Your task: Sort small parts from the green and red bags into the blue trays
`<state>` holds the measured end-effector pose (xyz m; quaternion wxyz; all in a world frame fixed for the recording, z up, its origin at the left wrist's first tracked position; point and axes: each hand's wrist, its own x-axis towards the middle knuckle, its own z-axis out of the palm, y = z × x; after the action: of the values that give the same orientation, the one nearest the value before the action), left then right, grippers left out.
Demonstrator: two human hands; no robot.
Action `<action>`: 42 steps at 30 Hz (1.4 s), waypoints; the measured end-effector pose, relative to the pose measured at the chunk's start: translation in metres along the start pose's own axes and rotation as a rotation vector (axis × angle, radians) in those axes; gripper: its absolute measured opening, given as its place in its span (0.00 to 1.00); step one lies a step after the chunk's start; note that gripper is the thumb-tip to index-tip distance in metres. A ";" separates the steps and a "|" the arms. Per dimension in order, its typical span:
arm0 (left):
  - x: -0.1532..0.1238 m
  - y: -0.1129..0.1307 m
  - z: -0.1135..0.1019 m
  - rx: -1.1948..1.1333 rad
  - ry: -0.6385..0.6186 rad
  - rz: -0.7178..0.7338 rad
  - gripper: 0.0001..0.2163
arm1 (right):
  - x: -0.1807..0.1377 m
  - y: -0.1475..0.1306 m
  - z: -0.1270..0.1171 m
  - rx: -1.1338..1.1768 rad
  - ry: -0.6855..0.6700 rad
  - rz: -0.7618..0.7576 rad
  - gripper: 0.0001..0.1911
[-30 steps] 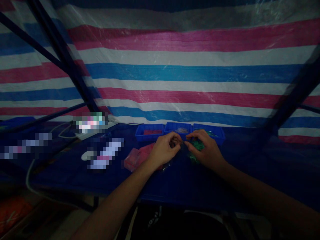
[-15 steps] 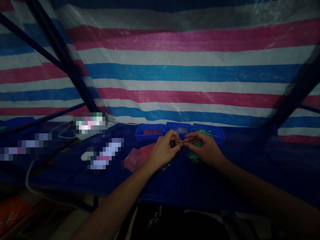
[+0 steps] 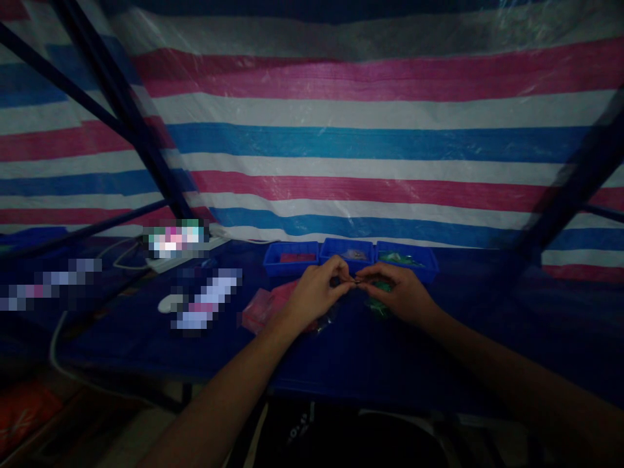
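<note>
My left hand (image 3: pixel 319 285) and my right hand (image 3: pixel 397 289) meet fingertip to fingertip above the blue table (image 3: pixel 370 364). Each pinches thumb against fingers, and something small and thin lies between the tips, too dark to name. Beneath and left of my left hand lie pink plastic bags (image 3: pixel 260 309). Green plastic pieces (image 3: pixel 379 305) lie on the table, partly hidden by my right hand. Just beyond are three blue bins: the left bin (image 3: pixel 273 260) with pink contents, the middle bin (image 3: pixel 331 246) with small pale bits, and the right bin (image 3: pixel 429 263) with green pieces.
A white mouse-shaped object (image 3: pixel 170 303) sits to the left, beside a blurred-out patch. A white power strip (image 3: pixel 163 261) with cables lies farther back. Dark metal posts (image 3: pixel 560 201) slope at both sides, and a striped plastic sheet (image 3: pixel 361 143) hangs behind the table.
Both hands have shifted down very slightly, with fingertips still together. The right fingers have closed in a little. Everything else stays in place.
</note>
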<state>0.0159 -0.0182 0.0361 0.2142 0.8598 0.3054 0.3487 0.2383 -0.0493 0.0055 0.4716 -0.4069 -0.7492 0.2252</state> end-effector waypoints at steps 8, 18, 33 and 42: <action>0.001 0.002 0.000 0.160 0.080 -0.015 0.11 | 0.005 -0.008 -0.007 -0.130 0.088 -0.100 0.08; -0.001 0.020 0.007 -0.299 -0.039 -0.073 0.17 | -0.001 -0.014 -0.004 -0.312 0.122 -0.305 0.11; 0.003 -0.003 0.007 -0.200 0.131 -0.056 0.05 | 0.000 -0.024 0.000 -0.150 0.175 -0.156 0.11; 0.003 0.003 0.005 0.110 0.188 0.119 0.06 | 0.008 -0.005 -0.009 -0.323 0.221 -0.173 0.20</action>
<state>0.0225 -0.0194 0.0355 0.1163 0.8504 0.2912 0.4225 0.2425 -0.0462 0.0171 0.4972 -0.4339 -0.7512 0.0149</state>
